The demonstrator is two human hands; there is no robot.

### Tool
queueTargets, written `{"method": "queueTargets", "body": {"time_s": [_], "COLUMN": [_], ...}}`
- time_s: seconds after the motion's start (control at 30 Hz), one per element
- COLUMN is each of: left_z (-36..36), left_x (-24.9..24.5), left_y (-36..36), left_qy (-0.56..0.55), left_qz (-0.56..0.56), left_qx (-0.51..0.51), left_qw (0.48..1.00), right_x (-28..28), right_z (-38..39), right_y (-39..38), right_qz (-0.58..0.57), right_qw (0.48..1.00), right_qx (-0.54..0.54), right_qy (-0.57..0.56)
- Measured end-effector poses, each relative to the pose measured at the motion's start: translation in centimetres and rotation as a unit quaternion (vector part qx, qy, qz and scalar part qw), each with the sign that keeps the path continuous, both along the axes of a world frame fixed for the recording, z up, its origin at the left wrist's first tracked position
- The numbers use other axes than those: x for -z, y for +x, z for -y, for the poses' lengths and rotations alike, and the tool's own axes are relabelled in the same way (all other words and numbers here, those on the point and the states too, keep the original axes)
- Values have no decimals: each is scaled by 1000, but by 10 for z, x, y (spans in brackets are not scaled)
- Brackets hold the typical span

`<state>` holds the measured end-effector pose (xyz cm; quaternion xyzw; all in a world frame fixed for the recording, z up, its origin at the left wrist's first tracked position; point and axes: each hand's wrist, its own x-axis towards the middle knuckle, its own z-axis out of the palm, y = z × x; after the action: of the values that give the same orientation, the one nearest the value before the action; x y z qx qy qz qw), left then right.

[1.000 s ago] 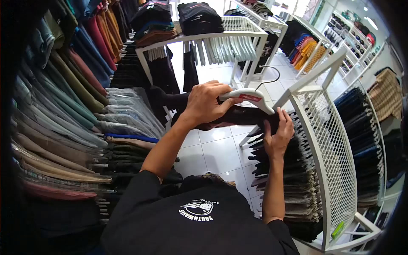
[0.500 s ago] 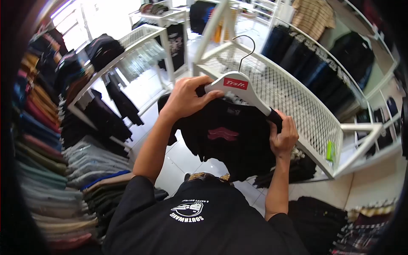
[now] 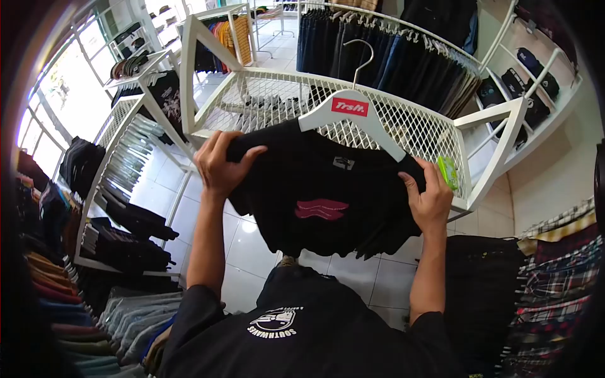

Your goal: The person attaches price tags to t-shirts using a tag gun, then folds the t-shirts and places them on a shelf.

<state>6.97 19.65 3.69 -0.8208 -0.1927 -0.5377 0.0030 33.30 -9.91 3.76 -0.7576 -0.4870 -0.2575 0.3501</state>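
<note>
A black T-shirt [image 3: 321,183] with a pink print hangs spread out between my two hands. Inside its neck and shoulders sits a white hanger [image 3: 380,130] with a red label and a metal hook pointing up. My left hand [image 3: 220,164] grips the shirt at the left shoulder, fingers behind the cloth and thumb in front. At the right shoulder, my right hand [image 3: 428,192] pinches the cloth near the hanger's lower end. The shirt's lower part hangs in loose folds.
Just beyond the shirt stands a white mesh rack [image 3: 435,135] with a green packet [image 3: 448,173] on it. Trousers [image 3: 359,53] hang behind. Clothes on hangers line the lower left, and plaid shirts [image 3: 558,283] the lower right. Caps [image 3: 535,75] sit on shelves at the right.
My view has turned to the right. My left hand has moved outward from the hanger to the shirt's shoulder, and the shirt is now spread wider and flatter.
</note>
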Motion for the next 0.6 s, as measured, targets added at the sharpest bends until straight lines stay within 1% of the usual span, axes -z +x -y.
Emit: {"method": "queueTargets", "body": {"time_s": [0.03,0.1,0.2,0.23,0.3,0.33,0.37,0.4,0.43,0.47,0.5,0.53,0.57,0.6], "left_z": [-9,-35,-76,-91,-135,-159,-184,-207,-232,-251,-267,-284,-293,-296], "left_x": [-8,-27,-76,-96,-134,-143,-146,-142,-126,-103,-74,-38,-6,16], "left_y": [7,25,64,82,126,151,179,205,231,254,275,293,301,307], "left_qy": [33,62,23,-12,-35,-30,-41,-52,-63,-91,-113,-128,-147,-155], "left_qz": [-11,-19,-72,-86,-166,-159,-182,-206,-219,-240,-273,-286,-280,-301], "left_qx": [-16,-15,7,24,-1,4,5,5,8,15,-17,-2,37,36], "left_qw": [999,998,997,996,985,987,982,977,974,966,955,950,948,940], "right_x": [-9,-26,-63,-91,-123,-135,-141,-138,-113,-92,-65,-31,0,30], "right_z": [-5,-22,-56,-70,-111,-135,-161,-186,-212,-231,-248,-262,-271,-276], "right_y": [7,25,59,68,120,149,179,206,248,261,274,285,293,299], "right_qz": [8,17,21,-39,-31,-48,-66,-79,-71,-97,-113,-138,-162,-170], "right_qw": [1000,1000,999,997,992,988,983,979,981,980,976,970,959,954], "right_qx": [1,-6,5,-6,0,-3,-6,11,-1,12,30,55,62,66], "right_qy": [-18,-17,-33,-73,-121,-147,-173,-189,-179,-176,-184,-192,-222,-239]}}
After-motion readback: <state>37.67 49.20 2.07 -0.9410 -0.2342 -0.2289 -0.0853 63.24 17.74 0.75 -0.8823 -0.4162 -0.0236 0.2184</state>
